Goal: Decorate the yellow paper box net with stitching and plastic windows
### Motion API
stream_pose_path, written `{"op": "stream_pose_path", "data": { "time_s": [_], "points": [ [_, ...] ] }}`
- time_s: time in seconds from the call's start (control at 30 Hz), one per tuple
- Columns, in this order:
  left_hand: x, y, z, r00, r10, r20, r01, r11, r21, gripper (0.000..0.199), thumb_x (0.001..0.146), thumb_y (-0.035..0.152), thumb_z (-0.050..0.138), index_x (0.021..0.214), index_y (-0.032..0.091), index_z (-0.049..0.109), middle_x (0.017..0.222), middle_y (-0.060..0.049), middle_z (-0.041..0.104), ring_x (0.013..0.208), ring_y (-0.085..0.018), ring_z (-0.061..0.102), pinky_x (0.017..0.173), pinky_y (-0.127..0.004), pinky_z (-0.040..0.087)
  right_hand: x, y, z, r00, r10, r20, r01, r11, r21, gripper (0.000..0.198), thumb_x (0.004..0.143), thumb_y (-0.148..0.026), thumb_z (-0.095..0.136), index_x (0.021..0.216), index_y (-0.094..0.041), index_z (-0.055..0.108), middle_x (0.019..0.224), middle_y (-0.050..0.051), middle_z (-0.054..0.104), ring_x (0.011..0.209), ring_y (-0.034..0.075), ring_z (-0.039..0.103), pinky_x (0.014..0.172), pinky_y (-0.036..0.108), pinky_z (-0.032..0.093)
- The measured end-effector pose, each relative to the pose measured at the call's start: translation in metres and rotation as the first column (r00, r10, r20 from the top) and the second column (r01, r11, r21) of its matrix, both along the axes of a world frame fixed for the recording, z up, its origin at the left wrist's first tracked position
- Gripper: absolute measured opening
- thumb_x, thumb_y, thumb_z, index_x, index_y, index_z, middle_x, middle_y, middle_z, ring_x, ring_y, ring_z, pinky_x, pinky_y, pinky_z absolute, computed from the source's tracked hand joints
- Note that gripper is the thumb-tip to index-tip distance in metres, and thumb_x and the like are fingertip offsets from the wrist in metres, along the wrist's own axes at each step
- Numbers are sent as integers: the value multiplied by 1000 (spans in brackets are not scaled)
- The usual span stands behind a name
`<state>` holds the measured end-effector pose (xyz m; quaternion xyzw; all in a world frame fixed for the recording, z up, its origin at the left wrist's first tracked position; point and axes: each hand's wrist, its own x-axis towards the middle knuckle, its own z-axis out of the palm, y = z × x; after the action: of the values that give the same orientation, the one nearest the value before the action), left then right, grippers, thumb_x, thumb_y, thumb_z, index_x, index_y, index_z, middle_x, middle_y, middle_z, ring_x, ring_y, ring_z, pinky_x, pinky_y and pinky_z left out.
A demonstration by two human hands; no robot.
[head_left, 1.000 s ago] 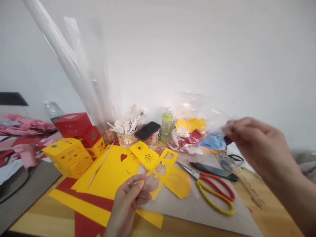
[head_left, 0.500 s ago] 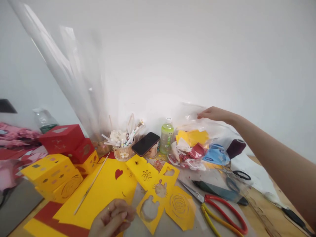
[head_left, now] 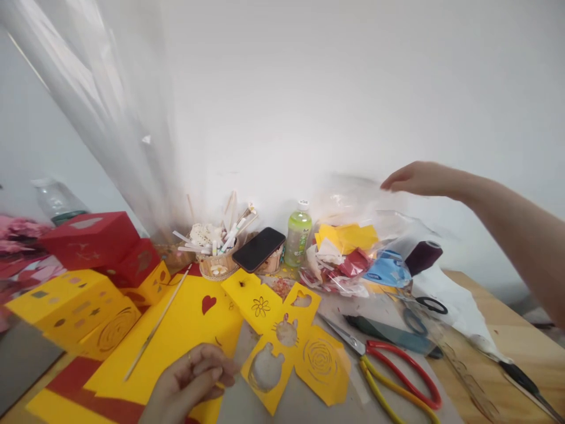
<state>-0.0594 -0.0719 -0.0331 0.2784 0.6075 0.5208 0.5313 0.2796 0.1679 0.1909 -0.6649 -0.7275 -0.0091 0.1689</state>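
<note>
My right hand (head_left: pixel 419 178) is raised at the right, fingers pinched on the upper edge of a clear plastic bag (head_left: pixel 353 191). Inside the bag lie yellow paper scraps (head_left: pixel 348 237) and crumpled red and white scraps. Low in front, my left hand (head_left: pixel 192 380) is closed, thumb against curled fingers; whatever they hold, if anything, cannot be made out. It hovers over yellow paper sheets (head_left: pixel 176 330). Right beside it lies a yellow cut-out sheet (head_left: pixel 286 359) with animal, flower and heart shapes. A yellow piece with a spiral rose (head_left: pixel 324 365) adjoins it.
Red-and-yellow handled scissors (head_left: pixel 375 365) lie at front right, near a dark green cutter (head_left: pixel 384 333). A green-capped-label bottle (head_left: pixel 299 232), a phone (head_left: pixel 260 248) and a basket (head_left: pixel 218 265) stand behind. Red boxes (head_left: pixel 95 235) and yellow boxes (head_left: pixel 66 306) are stacked left.
My right hand has moved up and to the right, with the bag's upper edge lifting along. My left hand stays closed and has shifted slightly left, as the view has turned a little.
</note>
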Motion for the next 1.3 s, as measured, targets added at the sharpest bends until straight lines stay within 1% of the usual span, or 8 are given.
{"op": "stream_pose_path", "data": {
  "time_s": [0.1,0.17,0.27,0.4,0.77,0.93,1.03,1.3],
  "points": [
    [-2,2,8,999,-34,-31,36,998,59,18,51,31,76,53,18,64,77,-7,68,81,-24,61,69,-28,46,-25,-40,-10,994,-9,-113,57,897,437,33,82,-31,44,96,-16,71,104,4,69,106,31,56,87,45,40],
    [-1,2,13,996,-61,-64,73,979,190,17,53,30,76,50,18,65,83,-8,66,87,-25,59,75,-30,45,-52,-80,-35,898,345,-275,-176,852,493,29,81,-35,49,89,-16,69,84,3,72,82,18,65,70,31,49],
    [2,2,17,985,-120,-124,157,922,353,12,60,29,74,53,21,69,79,-6,58,81,-20,55,72,-28,44,-90,-142,-88,605,725,-329,-765,644,13,16,77,-29,61,92,-23,64,96,2,70,76,13,67,61,21,55],
    [5,2,17,915,-378,-138,401,825,399,7,64,24,72,57,24,72,70,-3,51,70,-15,52,66,-26,42,-116,-189,-146,442,775,-452,-895,414,-166,52,54,-15,81,96,-23,51,132,5,50,116,18,53,89,24,50],
    [2,-11,-4,879,-269,-393,384,889,249,19,78,18,59,92,23,69,85,-5,67,80,-17,61,71,-25,48,-118,-179,-184,471,800,-373,-880,455,-136,50,64,-18,74,108,-25,50,119,3,58,106,16,57,88,27,49],
    [8,-21,-29,409,295,-863,633,589,502,23,80,6,48,91,15,65,83,-8,67,79,-17,61,69,-26,52,-115,-141,-199,452,872,-189,-888,420,-189,44,71,-32,69,111,-19,55,124,12,56,115,24,52,94,41,45],
    [18,-22,-45,186,438,-880,690,579,434,24,83,9,43,92,14,65,85,-8,66,84,-18,60,72,-28,53,-122,-128,-203,409,896,-171,-891,353,-286,47,72,-34,69,114,-17,56,125,12,55,117,25,49,96,41,42],
    [22,-21,-61,120,454,-883,722,570,391,27,89,13,37,87,11,64,85,-6,65,85,-19,59,76,-30,53,-139,-120,-212,268,945,-188,-919,191,-345,45,72,-22,70,114,-16,56,124,10,56,115,23,48,93,38,43]
  ]
}}
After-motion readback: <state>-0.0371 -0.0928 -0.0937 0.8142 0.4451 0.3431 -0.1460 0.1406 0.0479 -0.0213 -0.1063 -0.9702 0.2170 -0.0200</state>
